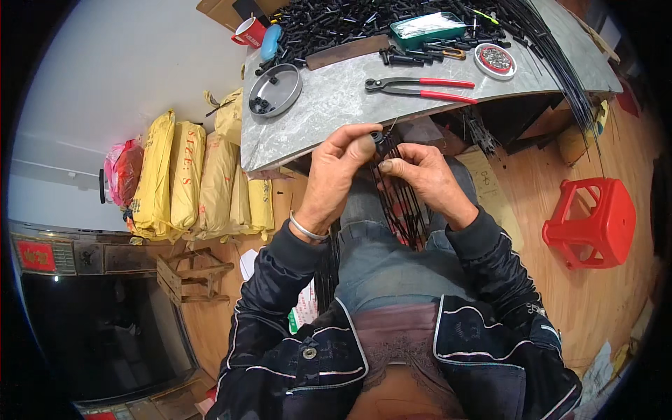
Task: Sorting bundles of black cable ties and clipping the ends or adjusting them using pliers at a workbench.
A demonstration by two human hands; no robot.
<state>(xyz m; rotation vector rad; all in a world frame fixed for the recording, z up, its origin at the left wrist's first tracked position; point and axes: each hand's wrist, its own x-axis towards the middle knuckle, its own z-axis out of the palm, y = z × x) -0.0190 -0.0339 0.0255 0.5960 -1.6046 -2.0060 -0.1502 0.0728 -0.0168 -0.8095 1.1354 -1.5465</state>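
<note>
Just off the table's front edge, my left hand [327, 171] pinches a small round black hub [377, 137] between thumb and fingers. From it hangs a bundle of thin black ribs [402, 217], like an umbrella frame, reaching down between my knees. On the other side, my right hand [425, 176] has its thumb and forefinger pressed together at the upper ribs; whether it grips one rib or several is hard to make out. A thin wire end [393, 124] sticks up beside the hub. Red-handled pincers [448, 83] lie on the table beyond both hands.
A grey marbled table [336, 94] carries a heap of black tubes [336, 24], a green tray [420, 43] of thin pins, a tin of metal bits [495, 61] and a grey dish [292, 98]. Yellow sacks [185, 175] lean leftward; a red stool [598, 224] stands right.
</note>
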